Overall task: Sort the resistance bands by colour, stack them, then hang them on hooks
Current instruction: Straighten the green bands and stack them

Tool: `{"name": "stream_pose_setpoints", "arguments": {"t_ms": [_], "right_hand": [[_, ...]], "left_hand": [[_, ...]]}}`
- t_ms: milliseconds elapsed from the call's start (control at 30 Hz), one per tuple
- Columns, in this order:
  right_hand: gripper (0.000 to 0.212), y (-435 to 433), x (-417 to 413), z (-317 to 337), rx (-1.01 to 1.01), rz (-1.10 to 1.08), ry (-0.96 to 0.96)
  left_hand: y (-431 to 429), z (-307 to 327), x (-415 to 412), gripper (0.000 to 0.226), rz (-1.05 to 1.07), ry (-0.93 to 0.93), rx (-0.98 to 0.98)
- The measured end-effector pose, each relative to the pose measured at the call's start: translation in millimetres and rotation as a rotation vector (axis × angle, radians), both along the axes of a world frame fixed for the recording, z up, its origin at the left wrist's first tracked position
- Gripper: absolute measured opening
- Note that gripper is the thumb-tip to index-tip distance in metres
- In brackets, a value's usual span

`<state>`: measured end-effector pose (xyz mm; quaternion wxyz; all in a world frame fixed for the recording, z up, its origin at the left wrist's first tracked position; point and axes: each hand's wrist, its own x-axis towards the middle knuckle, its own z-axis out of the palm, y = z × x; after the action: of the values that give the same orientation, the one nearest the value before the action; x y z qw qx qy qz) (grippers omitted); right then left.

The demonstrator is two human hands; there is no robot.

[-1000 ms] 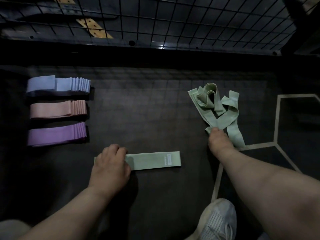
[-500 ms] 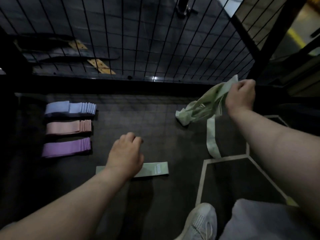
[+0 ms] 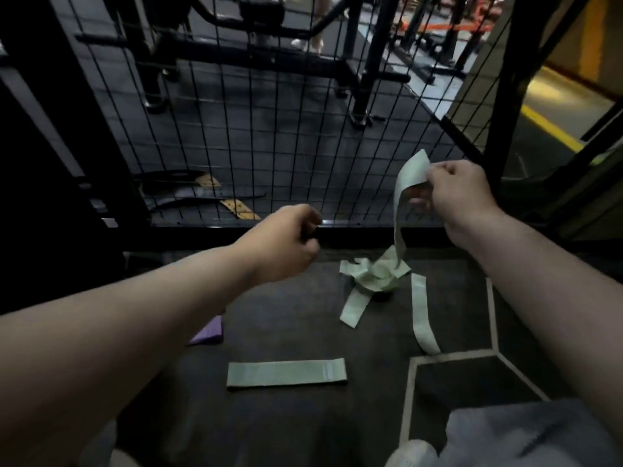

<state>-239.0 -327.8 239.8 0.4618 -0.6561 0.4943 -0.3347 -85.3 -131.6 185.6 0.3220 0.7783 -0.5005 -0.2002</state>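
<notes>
My right hand is raised at the right and pinches one pale green band by its top end, so the band hangs down toward a tangled heap of green bands on the dark floor. Another green band lies loose to the right of the heap. One flat green band lies alone nearer to me. My left hand hovers in the air at the middle, fingers curled, holding nothing. A corner of the purple stack shows under my left forearm; the other stacks are hidden.
A black wire mesh panel stands right behind the heap, with gym equipment beyond it. Pale lines mark the floor at the right. My grey-clad knee and white shoe are at the bottom right.
My right hand lifted a single green band higher, and the rest of the bundle dropped to the floor. My left hand rose off the flat green band. The view tilted upward.
</notes>
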Motion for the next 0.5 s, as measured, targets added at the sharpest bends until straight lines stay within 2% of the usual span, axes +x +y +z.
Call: {"name": "stream_pose_setpoints", "arguments": {"t_ms": [67,133,200,233,300,400,433,500], "right_hand": [[0.007,30,4,19,0.022,0.061,-0.165],[0.017,62,7,35,0.078,0.135,-0.293],[0.022,95,9,46,0.157,0.269,-0.357],[0.022,107,10,48,0.205,0.340,-0.383],[0.022,123,11,45,0.296,0.442,-0.411],[0.028,130,14,36,0.404,0.524,-0.411],[0.028,129,15,33,0.405,0.522,-0.387],[0.024,123,14,26,0.333,0.473,-0.279]], "left_hand": [[4,21,-5,0.045,-0.052,0.023,-0.038],[10,33,-15,0.059,-0.084,0.080,-0.089],[16,35,-24,0.075,-0.108,0.233,-0.180],[20,35,-27,0.074,-0.113,0.308,-0.226],[26,28,-29,0.052,-0.100,0.397,-0.306],[32,14,-26,0.023,0.013,0.377,-0.356],[34,14,-24,0.018,0.040,0.464,-0.344],[39,19,-22,0.019,0.042,0.834,-0.272]]}}
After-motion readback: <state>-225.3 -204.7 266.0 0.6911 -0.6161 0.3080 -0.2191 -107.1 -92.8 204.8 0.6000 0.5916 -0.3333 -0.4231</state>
